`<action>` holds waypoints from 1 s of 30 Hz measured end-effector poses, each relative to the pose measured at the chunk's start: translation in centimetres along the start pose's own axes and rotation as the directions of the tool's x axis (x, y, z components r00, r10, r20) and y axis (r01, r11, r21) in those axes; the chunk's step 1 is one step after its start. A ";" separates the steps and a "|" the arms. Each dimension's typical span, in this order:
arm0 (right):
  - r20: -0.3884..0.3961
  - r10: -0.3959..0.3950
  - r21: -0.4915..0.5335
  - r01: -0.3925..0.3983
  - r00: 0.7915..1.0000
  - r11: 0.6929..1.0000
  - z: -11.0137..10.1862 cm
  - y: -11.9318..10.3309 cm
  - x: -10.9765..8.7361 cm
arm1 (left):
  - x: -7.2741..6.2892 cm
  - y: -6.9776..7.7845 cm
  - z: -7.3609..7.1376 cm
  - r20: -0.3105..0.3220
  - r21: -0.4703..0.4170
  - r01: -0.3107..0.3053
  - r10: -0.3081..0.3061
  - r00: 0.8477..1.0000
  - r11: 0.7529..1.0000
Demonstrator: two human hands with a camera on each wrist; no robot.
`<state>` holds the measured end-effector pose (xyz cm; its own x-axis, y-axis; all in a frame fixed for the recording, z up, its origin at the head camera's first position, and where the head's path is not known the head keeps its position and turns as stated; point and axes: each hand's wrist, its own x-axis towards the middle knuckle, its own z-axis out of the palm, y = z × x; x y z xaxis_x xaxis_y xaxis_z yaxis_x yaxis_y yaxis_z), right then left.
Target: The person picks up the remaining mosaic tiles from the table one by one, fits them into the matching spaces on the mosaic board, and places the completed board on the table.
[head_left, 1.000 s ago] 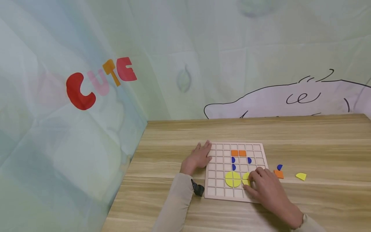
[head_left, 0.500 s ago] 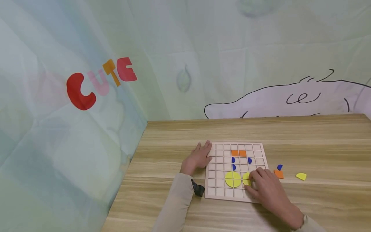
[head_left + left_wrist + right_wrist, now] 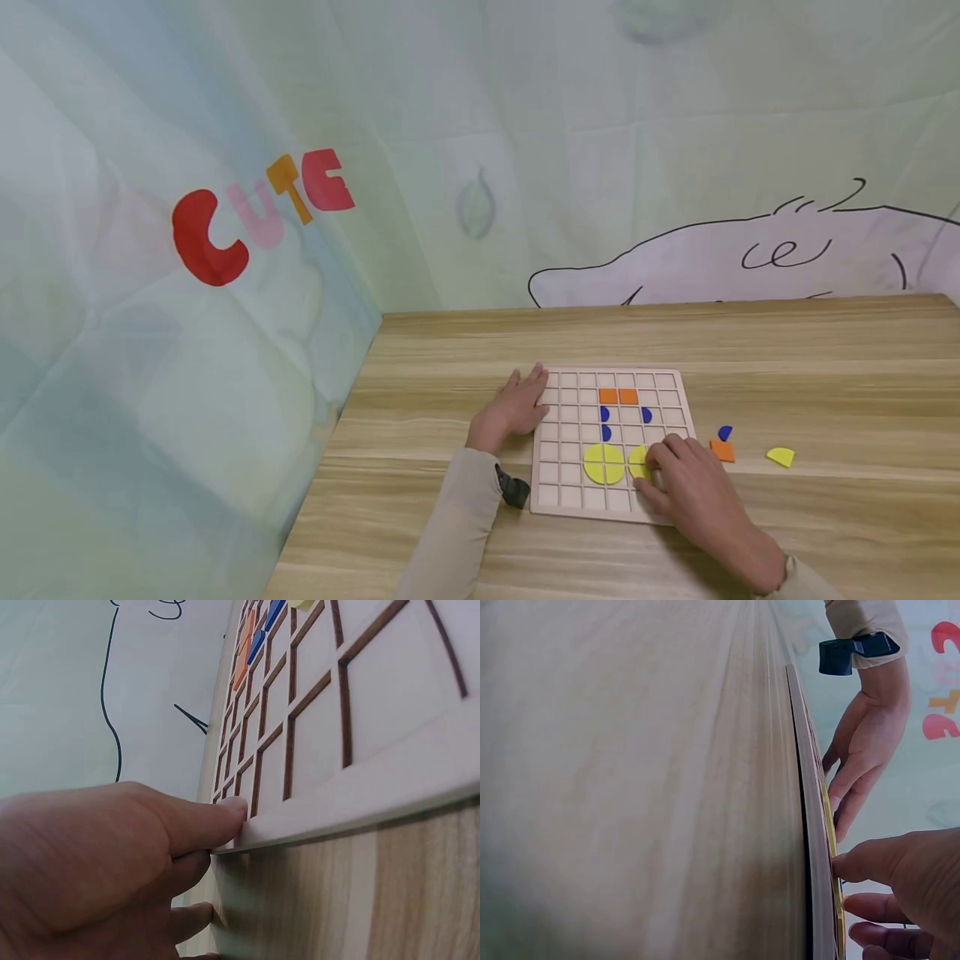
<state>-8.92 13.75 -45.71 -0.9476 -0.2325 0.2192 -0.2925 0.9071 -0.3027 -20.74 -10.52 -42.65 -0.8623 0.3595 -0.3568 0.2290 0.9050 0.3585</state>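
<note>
The pale grid board [image 3: 558, 498] lies flat on the wooden table. My left hand [image 3: 513, 410] rests at its left edge with extended fingers. In the left wrist view, the thumb [image 3: 229, 815] lies on the board's rim. Over the lower right of the board, my right hand [image 3: 697, 492] has bent fingers and thumb at a yellow quarter-circle piece [image 3: 639, 463], partly hidden by the fingertips. The thumb [image 3: 855, 862] meets a yellow edge in the right wrist view. Left of it, yellow quarter pieces form a full circle [image 3: 594, 454].
Two orange squares [image 3: 608, 397] and several blue half-round pieces [image 3: 647, 415] sit in the upper cells. Right of the board lie a loose blue piece [image 3: 725, 433], an orange square [image 3: 723, 452] and a yellow quarter piece [image 3: 781, 457]. Printed cloth [image 3: 450, 167] hangs behind the table [image 3: 435, 383].
My right hand's fingertips shift very slightly at the yellow piece. The left hand stays in place, and the other pieces lie as before.
</note>
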 end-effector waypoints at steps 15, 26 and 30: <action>-0.159 -0.017 0.042 0.024 0.987 0.999 -2.5 3.0 0.2 | -0.3 0.2 0.0 0.003 -0.002 -0.004 0.004 1.000 1.000; -0.048 0.002 -0.047 -0.004 0.999 0.999 -6.6 10.3 -0.4 | -0.1 0.0 0.1 -0.007 0.006 -0.007 0.007 1.000 1.000; 0.084 0.049 -0.087 -0.041 0.995 0.995 -6.9 12.8 -0.7 | -0.1 -0.1 0.1 -0.003 0.007 -0.009 0.009 1.000 1.000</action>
<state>-11.08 27.91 -43.32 -0.9681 -0.2167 0.1256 -0.2409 0.9430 -0.2297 -20.68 -10.61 -42.71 -0.8613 0.3673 -0.3511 0.2401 0.9032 0.3558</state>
